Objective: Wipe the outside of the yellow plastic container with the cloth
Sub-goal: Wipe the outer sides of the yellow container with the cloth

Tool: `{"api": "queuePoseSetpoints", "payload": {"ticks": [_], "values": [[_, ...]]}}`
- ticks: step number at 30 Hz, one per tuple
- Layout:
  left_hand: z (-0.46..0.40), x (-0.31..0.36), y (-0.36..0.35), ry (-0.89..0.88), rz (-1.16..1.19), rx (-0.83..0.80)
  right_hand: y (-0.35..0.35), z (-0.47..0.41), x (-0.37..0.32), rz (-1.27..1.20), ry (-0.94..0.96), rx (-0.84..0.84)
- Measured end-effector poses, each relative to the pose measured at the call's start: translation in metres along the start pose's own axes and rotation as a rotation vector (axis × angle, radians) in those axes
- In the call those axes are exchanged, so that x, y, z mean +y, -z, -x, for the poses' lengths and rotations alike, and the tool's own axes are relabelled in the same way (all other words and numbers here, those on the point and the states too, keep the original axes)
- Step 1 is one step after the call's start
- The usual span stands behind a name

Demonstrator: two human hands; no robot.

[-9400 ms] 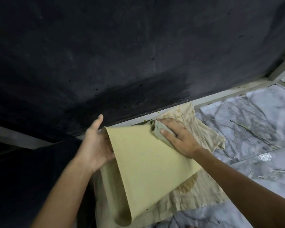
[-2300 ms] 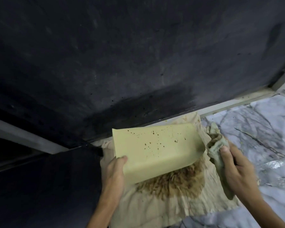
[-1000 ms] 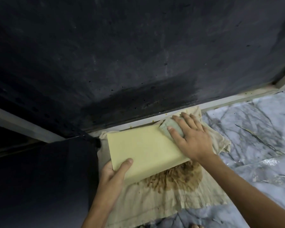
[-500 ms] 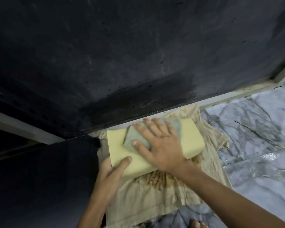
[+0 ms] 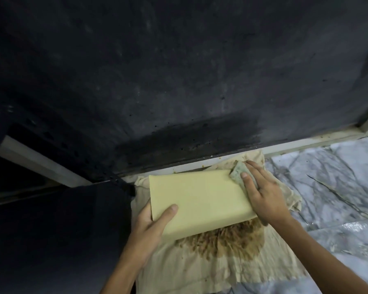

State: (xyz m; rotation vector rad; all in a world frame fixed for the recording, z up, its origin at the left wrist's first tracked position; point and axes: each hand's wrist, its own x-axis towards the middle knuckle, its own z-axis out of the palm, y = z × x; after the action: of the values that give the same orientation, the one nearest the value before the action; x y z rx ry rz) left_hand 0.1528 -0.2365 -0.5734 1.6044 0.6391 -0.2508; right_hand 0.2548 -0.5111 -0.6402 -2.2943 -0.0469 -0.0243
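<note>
The yellow plastic container [image 5: 200, 200] lies with a broad flat side facing up, resting on a stained beige sheet. My left hand [image 5: 151, 228] grips its near left corner, thumb on top. My right hand [image 5: 261, 194] presses a small grey-green cloth [image 5: 239, 172] against the container's far right edge, fingers spread flat over it. Most of the cloth is hidden under my fingers.
A beige sheet [image 5: 221, 270] under the container carries a large brown stain [image 5: 221, 242]. Marble-patterned floor [image 5: 327, 177] extends to the right. A dark wall [image 5: 179, 81] with a pale base strip [image 5: 306, 143] rises behind. A black object [image 5: 51, 240] fills the left.
My right hand slid the cloth from the middle of the container's top face to its far right edge. My left hand kept its grip on the near left corner.
</note>
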Motion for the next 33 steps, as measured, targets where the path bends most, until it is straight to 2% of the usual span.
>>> {"api": "queuePoseSetpoints", "payload": {"ticks": [6,9,12,14,17,19,22,25,33], "values": [[0.000,0.018,0.006,-0.010,-0.007,-0.107,0.009,0.008,0.007,-0.153,-0.147,0.101],[0.000,0.031,0.006,-0.068,-0.068,-0.178,0.026,0.013,0.023,-0.085,-0.172,0.089],[0.007,0.059,0.007,-0.227,-0.291,-0.279,0.053,0.027,0.035,-0.006,-0.127,0.065],[0.016,0.081,0.004,-0.313,-0.516,-0.361,0.070,0.040,0.035,0.009,-0.095,0.062],[0.024,0.103,-0.008,-0.425,-0.927,-0.385,0.092,0.057,0.026,-0.021,-0.090,0.074],[0.030,0.109,-0.016,-0.461,-1.158,-0.384,0.104,0.063,0.017,-0.042,-0.067,0.102],[0.044,0.108,-0.025,-0.478,-1.383,-0.414,0.115,0.066,0.002,-0.065,-0.009,0.120],[0.053,0.097,-0.028,-0.505,-1.505,-0.403,0.124,0.064,-0.016,-0.059,0.064,0.148],[0.061,0.071,-0.034,-0.420,-1.612,-0.424,0.130,0.068,-0.041,-0.140,0.092,0.163]]}}
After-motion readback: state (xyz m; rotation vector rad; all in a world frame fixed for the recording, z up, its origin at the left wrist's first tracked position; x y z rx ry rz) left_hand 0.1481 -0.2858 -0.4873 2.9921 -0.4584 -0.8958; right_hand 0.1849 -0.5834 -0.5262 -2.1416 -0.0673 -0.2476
